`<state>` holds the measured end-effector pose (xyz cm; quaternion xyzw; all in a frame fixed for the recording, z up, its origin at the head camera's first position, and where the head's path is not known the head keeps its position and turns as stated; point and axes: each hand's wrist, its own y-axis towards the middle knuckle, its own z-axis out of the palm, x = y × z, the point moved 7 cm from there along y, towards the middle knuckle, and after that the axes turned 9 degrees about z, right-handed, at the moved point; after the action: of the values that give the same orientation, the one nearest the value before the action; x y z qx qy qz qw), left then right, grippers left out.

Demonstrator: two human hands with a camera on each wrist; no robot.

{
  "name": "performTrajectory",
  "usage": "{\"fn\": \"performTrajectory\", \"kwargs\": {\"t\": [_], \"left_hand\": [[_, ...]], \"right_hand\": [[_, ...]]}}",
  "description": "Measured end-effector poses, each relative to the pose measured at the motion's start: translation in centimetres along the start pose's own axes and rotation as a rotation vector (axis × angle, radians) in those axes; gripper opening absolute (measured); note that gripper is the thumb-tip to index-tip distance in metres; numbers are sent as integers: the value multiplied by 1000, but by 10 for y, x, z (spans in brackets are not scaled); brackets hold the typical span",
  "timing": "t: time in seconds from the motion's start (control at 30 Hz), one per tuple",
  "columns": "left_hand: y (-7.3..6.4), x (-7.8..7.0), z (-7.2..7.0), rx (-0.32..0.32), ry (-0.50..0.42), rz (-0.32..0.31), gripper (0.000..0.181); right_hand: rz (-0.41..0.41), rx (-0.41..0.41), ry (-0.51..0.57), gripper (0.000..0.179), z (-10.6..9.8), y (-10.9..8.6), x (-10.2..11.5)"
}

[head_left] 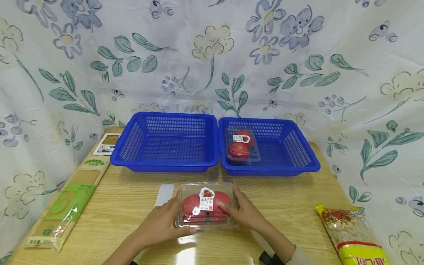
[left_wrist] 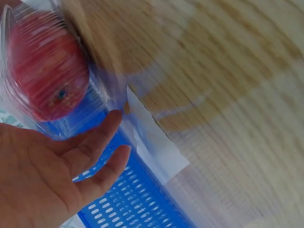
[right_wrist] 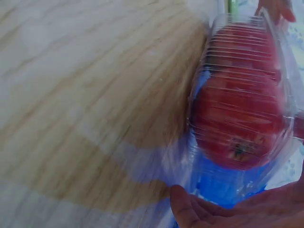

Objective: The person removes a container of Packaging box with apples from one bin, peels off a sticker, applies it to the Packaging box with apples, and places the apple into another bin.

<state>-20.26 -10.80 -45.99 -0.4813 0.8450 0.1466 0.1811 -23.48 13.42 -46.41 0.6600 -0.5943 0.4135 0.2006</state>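
Note:
A clear plastic box of red fruit [head_left: 190,206] with a white label is at the front middle of the table. My left hand [head_left: 162,222] holds its left end, thumb along the near edge. In the left wrist view, two fingers of the left hand [left_wrist: 90,161] stretch out beside the box. At the other end my right hand [head_left: 246,209] grips it, thumb on the lid and fingers along the right side. The right wrist view shows red fruit [right_wrist: 237,118] through the ribbed plastic. Whether the box touches the table cannot be told.
Two blue baskets [head_left: 165,167] stand side by side at the back; the right basket [head_left: 275,171] holds another box of red fruit [head_left: 239,150]. A noodle packet [head_left: 71,198] lies left, a yellow-ended bag [head_left: 351,232] right. A white paper strip [head_left: 164,194] lies behind my left hand.

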Motion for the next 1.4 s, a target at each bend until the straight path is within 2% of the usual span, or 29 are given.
{"fn": "performTrajectory", "kwargs": {"t": [0.17,0.37,0.5,0.67,0.83,1.0,1.13,1.27,1.4], "left_hand": [[-1,0,4,27,31,-1,125],[2,-1,3,15,35,3,124],[3,-4,2,2,30,17,124],[5,-6,7,18,-99,-2,126],[6,-2,15,40,-291,-42,127],[6,0,19,32,-455,-10,126],[8,2,19,1,-517,25,124],[9,3,18,2,-578,28,121],[10,2,14,16,-630,34,120]], "right_hand": [[-37,21,-2,94,1,5,-1],[-41,72,33,91,2,11,-7],[-52,140,85,97,2,13,-12],[-47,222,185,103,6,11,-18],[-38,225,315,101,15,8,-19],[-62,233,418,104,23,3,-17],[-87,235,451,106,22,-2,-11],[-84,220,473,95,18,-5,-7],[-70,248,514,83,17,-4,-6]]}}
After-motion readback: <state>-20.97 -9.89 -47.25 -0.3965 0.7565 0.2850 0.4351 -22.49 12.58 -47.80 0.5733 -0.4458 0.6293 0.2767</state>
